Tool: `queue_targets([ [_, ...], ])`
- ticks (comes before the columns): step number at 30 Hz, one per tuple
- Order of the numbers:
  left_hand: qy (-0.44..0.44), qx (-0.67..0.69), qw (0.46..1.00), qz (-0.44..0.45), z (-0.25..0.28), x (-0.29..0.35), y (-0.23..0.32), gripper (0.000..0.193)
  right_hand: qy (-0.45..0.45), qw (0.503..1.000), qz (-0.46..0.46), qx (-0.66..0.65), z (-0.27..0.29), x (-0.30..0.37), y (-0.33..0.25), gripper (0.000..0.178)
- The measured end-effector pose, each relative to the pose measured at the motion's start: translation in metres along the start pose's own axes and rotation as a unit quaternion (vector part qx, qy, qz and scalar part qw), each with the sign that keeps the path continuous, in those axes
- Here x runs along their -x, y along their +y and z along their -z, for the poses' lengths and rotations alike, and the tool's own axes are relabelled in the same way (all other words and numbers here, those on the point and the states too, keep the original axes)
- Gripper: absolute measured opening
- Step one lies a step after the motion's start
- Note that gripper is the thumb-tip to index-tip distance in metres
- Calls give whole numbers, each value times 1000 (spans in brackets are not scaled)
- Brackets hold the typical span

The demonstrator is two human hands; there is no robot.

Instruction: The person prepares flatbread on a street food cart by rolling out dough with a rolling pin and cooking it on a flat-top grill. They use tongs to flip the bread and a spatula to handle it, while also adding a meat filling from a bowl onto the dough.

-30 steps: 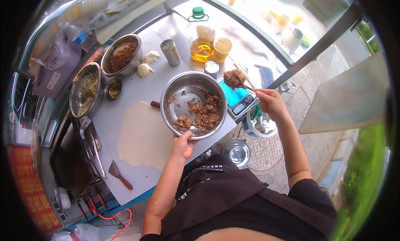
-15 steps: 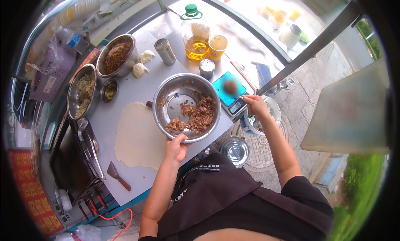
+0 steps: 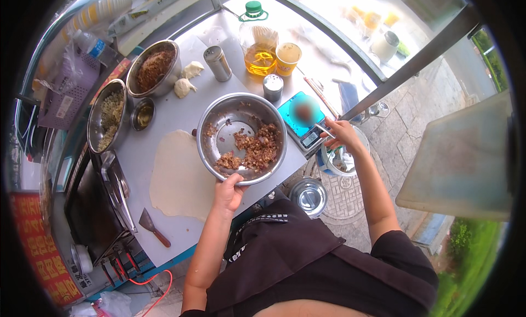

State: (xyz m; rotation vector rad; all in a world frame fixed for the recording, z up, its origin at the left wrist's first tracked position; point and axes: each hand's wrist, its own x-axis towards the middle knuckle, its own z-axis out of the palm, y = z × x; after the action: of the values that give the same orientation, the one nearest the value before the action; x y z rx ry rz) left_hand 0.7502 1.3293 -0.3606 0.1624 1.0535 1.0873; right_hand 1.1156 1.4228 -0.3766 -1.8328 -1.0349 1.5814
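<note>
1. From far away, I see a big metal bowl point(image 3: 222, 144) with brown, lumpy filling point(image 3: 257, 147) inside, mostly on the right side.
2. The left hand point(image 3: 230, 193) is closed on the bowl's near rim, thumb on top. The bowl sits just above this hand and hides part of the flat dough point(image 3: 176, 174) on the table point(image 3: 181, 233).
3. The right hand point(image 3: 342, 135) is partly open, its fingers spread beside a thin handle point(image 3: 325, 132). I cannot tell if it grips it.
4. The scale point(image 3: 286, 111) is just left of the right hand. A brown lump, too blurry to see well, is on its blue top.
5. To the left are 2 more metal bowls: 1 point(image 3: 174, 78) has brown crumbly food, and 1 point(image 3: 125, 101) has pale bits. A small dish point(image 3: 152, 111) near them has yellow liquid.
6. Behind the big bowl, a clear bottle point(image 3: 259, 48) has yellow liquid low inside, just beside a yellow cup point(image 3: 287, 65).
</note>
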Motion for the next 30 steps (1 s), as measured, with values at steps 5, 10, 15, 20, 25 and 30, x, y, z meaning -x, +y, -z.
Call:
queue_targets([
  [5,3,6,1000,2,0,0,0,48,3,1000,5,7,-3,3,-7,59],
  [10,4,0,1000,2,0,0,0,48,-8,1000,2,15,-6,2,-8,49],
  [15,11,15,1000,5,7,2,1,55,-73,993,-39,-79,-7,-8,0,33],
  [20,27,13,1000,2,30,22,10,52,-66,986,-36,-149,-10,-10,3,28],
  [25,33,28,999,-8,65,54,28,52,-48,988,-6,-148,-15,4,-6,27],
  [30,74,64,995,-26,110,77,42,53,-30,989,28,-140,-13,23,-25,26],
])
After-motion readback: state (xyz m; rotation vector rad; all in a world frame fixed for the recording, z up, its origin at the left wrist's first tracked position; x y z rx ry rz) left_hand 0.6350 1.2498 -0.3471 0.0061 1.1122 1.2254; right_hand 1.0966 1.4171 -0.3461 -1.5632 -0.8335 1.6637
